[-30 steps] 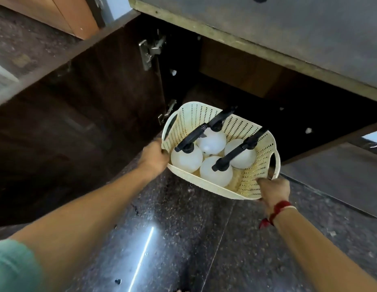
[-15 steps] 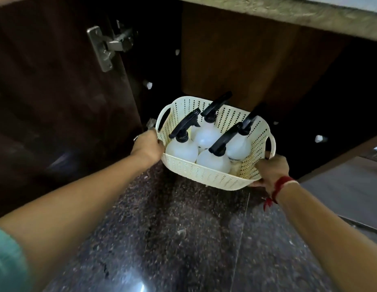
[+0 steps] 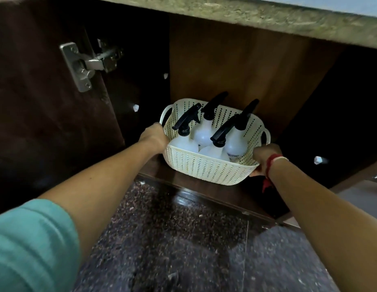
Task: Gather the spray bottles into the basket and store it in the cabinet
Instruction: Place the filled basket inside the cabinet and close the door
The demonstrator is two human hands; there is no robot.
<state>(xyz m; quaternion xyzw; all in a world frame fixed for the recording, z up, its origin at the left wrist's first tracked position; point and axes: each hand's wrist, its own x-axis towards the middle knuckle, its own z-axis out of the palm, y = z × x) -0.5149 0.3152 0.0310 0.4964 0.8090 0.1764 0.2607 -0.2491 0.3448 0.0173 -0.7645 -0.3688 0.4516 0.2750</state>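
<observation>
A cream perforated basket (image 3: 206,167) holds several white spray bottles (image 3: 203,133) with black trigger heads, all upright. It sits just inside the open cabinet (image 3: 236,66), over the front edge of the wooden cabinet floor; whether it rests on the floor I cannot tell. My left hand (image 3: 155,135) grips the basket's left rim. My right hand (image 3: 264,153), with a red thread at the wrist, grips the right rim below the side handle.
The dark cabinet door (image 3: 46,102) stands open on the left, its metal hinge (image 3: 86,64) showing. A stone countertop edge (image 3: 267,15) runs overhead. The speckled granite floor (image 3: 173,239) lies below my arms. White shelf pegs (image 3: 318,160) stick from the cabinet walls.
Both hands have carried the basket forward and down from in front of the cabinet into its opening. My view has dropped lower and closer to the cabinet.
</observation>
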